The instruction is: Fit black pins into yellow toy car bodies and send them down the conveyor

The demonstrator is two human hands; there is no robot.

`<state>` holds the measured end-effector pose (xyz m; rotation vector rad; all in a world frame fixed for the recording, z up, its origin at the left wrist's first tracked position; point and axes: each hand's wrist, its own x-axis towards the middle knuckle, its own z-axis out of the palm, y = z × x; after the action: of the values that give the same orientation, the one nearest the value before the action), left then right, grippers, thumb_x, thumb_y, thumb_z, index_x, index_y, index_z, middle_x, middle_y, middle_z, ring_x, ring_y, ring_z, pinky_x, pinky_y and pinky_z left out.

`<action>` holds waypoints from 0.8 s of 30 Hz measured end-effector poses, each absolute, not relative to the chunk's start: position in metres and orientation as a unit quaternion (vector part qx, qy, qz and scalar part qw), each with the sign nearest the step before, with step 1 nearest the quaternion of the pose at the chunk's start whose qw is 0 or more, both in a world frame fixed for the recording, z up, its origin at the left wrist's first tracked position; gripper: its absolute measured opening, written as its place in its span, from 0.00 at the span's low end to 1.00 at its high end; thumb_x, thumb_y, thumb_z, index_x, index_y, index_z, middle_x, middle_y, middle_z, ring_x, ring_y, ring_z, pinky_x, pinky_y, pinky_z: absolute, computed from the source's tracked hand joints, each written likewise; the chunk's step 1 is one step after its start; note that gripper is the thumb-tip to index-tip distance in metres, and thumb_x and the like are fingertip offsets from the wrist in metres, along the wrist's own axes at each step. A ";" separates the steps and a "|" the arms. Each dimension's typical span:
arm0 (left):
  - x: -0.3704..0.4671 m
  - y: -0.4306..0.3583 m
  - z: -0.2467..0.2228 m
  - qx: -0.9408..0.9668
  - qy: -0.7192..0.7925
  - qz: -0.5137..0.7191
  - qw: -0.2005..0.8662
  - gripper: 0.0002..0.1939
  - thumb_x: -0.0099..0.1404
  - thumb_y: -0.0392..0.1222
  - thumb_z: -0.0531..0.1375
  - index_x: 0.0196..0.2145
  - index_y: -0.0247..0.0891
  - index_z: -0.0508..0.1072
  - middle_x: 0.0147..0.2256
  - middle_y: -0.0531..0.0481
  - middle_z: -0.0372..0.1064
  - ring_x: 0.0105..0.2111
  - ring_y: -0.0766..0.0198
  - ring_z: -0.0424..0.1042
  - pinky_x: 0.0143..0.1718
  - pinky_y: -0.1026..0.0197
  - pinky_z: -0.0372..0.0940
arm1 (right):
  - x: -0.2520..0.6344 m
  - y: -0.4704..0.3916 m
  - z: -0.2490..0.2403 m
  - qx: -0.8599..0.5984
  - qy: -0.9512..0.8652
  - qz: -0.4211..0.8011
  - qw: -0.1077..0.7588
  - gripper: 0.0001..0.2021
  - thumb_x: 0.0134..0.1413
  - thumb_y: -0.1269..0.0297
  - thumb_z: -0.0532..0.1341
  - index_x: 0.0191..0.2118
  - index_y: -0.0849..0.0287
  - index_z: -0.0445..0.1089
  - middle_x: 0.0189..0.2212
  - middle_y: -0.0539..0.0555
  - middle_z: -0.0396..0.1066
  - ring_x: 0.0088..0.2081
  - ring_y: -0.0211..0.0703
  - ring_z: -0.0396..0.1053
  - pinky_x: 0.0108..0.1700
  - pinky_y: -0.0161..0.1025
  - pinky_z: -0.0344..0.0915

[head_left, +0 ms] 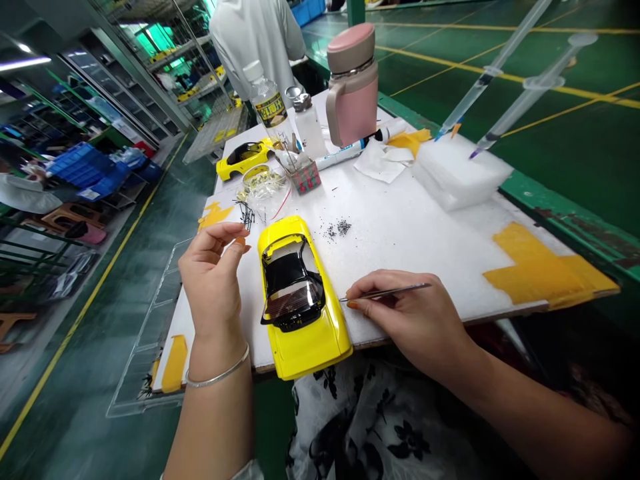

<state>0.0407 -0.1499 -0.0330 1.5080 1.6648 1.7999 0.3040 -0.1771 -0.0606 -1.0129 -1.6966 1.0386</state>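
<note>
A yellow model car body [313, 343] lies on the white board near its front edge, with a black and clear window part [295, 300] at its cabin. To its left my left hand [215, 273] is raised with fingers pinched; whatever may be between the fingertips is too small to make out. My right hand [415, 317], right of the car body, grips thin metal tweezers [395, 291], their tip close to the car's side. Beyond the car body is a scatter of tiny black pieces [343, 227]. Thin black parts [245, 213] lie beyond my left hand.
Toward the back stand a pink mug [354, 93], a bottle [270, 103], a small container of tools [305, 179] and another yellow car body [243, 159]. Two syringes stick up from white foam [460, 167] at the right. A person [255, 40] in white is beyond the table.
</note>
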 end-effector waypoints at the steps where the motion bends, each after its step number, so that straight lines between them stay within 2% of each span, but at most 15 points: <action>1: 0.040 -0.150 -0.033 0.520 0.573 0.620 0.131 0.10 0.56 0.34 0.66 0.37 0.40 0.81 0.37 0.51 0.77 0.42 0.62 0.77 0.37 0.66 0.73 | 0.304 -0.177 -0.061 -0.408 -0.682 0.419 0.440 0.11 0.53 0.81 0.67 0.32 0.56 0.80 0.31 0.44 0.81 0.31 0.33 0.76 0.36 0.29 0.68; 8: 0.040 -0.149 -0.033 0.518 0.574 0.621 0.129 0.09 0.56 0.35 0.66 0.37 0.40 0.81 0.36 0.51 0.77 0.41 0.61 0.77 0.36 0.65 0.73 | 0.304 -0.179 -0.060 -0.427 -0.648 0.446 0.445 0.10 0.53 0.79 0.67 0.32 0.56 0.81 0.28 0.45 0.80 0.29 0.34 0.75 0.32 0.29 0.68; 13: 0.041 -0.149 -0.033 0.515 0.575 0.622 0.133 0.09 0.55 0.35 0.66 0.37 0.41 0.81 0.36 0.51 0.77 0.41 0.62 0.77 0.37 0.66 0.72 | 0.299 -0.175 -0.052 -0.457 -0.538 0.503 0.498 0.03 0.52 0.71 0.70 0.31 0.57 0.81 0.25 0.48 0.79 0.23 0.34 0.73 0.24 0.28 0.68; 18: 0.041 -0.150 -0.033 0.508 0.588 0.617 0.126 0.10 0.55 0.36 0.66 0.37 0.41 0.80 0.36 0.51 0.77 0.41 0.61 0.77 0.38 0.65 0.72 | 0.286 -0.162 -0.047 -0.428 -0.462 0.555 0.544 0.03 0.48 0.68 0.73 0.31 0.60 0.81 0.28 0.51 0.80 0.23 0.36 0.74 0.25 0.29 0.73; 24: 0.043 -0.151 -0.032 0.513 0.589 0.611 0.127 0.09 0.55 0.36 0.65 0.37 0.41 0.80 0.37 0.50 0.76 0.42 0.61 0.77 0.39 0.64 0.71 | 0.280 -0.153 -0.049 -0.419 -0.455 0.567 0.544 0.03 0.47 0.68 0.73 0.30 0.61 0.81 0.28 0.52 0.80 0.25 0.36 0.75 0.25 0.29 0.74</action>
<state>0.0427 -0.1506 -0.0322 1.4940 1.7157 1.7783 0.2801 -0.1526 -0.0486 -0.9949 -1.0786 1.3450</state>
